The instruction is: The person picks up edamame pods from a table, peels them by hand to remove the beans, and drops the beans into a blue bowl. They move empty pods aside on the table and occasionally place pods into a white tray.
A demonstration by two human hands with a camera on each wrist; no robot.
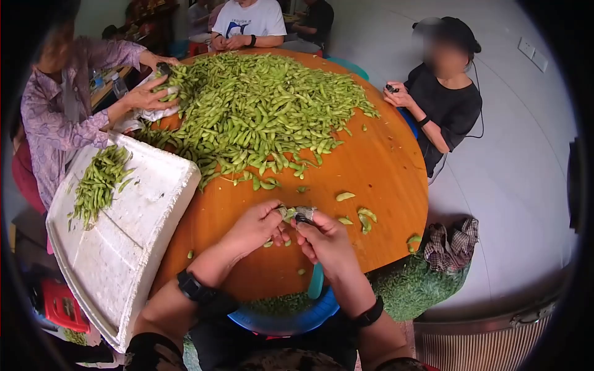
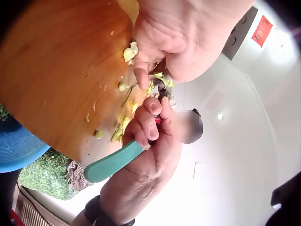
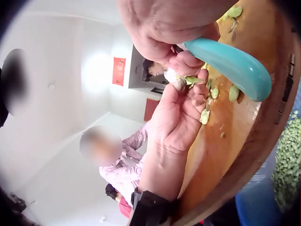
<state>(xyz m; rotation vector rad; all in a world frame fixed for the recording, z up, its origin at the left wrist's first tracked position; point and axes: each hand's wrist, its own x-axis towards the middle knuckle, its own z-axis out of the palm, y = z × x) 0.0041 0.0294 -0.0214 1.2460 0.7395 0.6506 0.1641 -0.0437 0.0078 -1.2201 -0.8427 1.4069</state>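
Note:
Over the near part of the table, my left hand (image 1: 252, 227) pinches a green soybean pod (image 3: 193, 80) between thumb and fingertips. Close against it, my right hand (image 1: 329, 246) grips a tool with a teal handle (image 3: 230, 68). That handle slants down from the curled fingers; the tool's working end is mostly hidden by the hand. Greyish wrapping shows on fingertips where the two hands meet. Loose pods (image 1: 366, 217) and pale bean pieces (image 2: 130, 52) lie on the wood around the hands.
A big heap of pods (image 1: 266, 111) covers the far side of the round table (image 1: 390, 185). A white foam tray (image 1: 158, 229) with pods leans at the left. Below the near edge is a blue basin (image 1: 328, 307) of green beans. Other people sit around the table.

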